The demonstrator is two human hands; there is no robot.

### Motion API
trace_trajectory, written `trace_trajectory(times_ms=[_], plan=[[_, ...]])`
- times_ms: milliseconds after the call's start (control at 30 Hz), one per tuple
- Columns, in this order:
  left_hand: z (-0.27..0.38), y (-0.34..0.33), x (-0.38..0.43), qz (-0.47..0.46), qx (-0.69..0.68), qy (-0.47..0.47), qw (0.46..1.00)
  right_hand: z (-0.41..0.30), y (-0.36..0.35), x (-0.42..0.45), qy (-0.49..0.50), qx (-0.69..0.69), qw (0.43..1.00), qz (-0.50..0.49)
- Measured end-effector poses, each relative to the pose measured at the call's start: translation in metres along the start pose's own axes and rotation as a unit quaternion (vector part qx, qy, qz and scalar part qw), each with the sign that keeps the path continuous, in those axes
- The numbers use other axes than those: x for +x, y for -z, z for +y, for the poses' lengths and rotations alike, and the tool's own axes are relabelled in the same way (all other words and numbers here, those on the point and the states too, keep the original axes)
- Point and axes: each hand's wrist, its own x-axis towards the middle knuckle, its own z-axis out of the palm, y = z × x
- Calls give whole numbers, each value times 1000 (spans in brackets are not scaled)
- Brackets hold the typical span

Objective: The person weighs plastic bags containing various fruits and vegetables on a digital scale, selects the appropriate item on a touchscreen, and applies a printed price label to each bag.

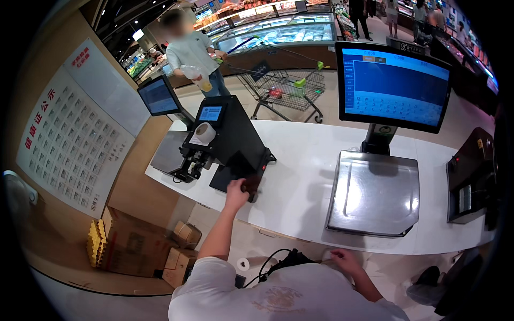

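Note:
My left hand (237, 193) rests at the near edge of a black bagging or labelling machine (241, 132) at the counter's left; its fingers are curled, and whether they grip a part of it cannot be told. On the machine sit a white paper roll (204, 133) and a small lit screen. Below the counter's front edge, my right hand (344, 257) hangs near my body with nothing visible in it. A weighing scale with a steel platform (375, 192) stands on the counter right of centre, with a large touchscreen (393, 88) behind it.
A second screen (158, 96) and scale plate (170, 150) stand at the left. Another black machine (470, 176) is at the counter's right end. Across the counter a person (192, 52) holds a plastic bag beside a shopping cart (285, 88). Cardboard boxes (132, 244) lie on the lower left.

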Motion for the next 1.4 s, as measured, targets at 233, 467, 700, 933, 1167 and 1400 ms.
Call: trace_trajectory(times_ms=[233,467,700,933,1167,1400], plan=[[32,-34,10,56,16,-64,996,26,-9,5,12,-5,999,31],[92,-54,63,85,-166,-31,982,32,22,13,55,-104,981,153],[133,-71,119,167,-117,62,977,46,35,27,-2,55,990,129],[191,-67,145,210,-28,35,977,50,41,35,-49,189,969,154],[150,-138,137,215,-166,136,953,47,39,33,-60,246,955,156],[157,-175,105,-59,42,-65,995,39,44,31,-69,214,964,142]])
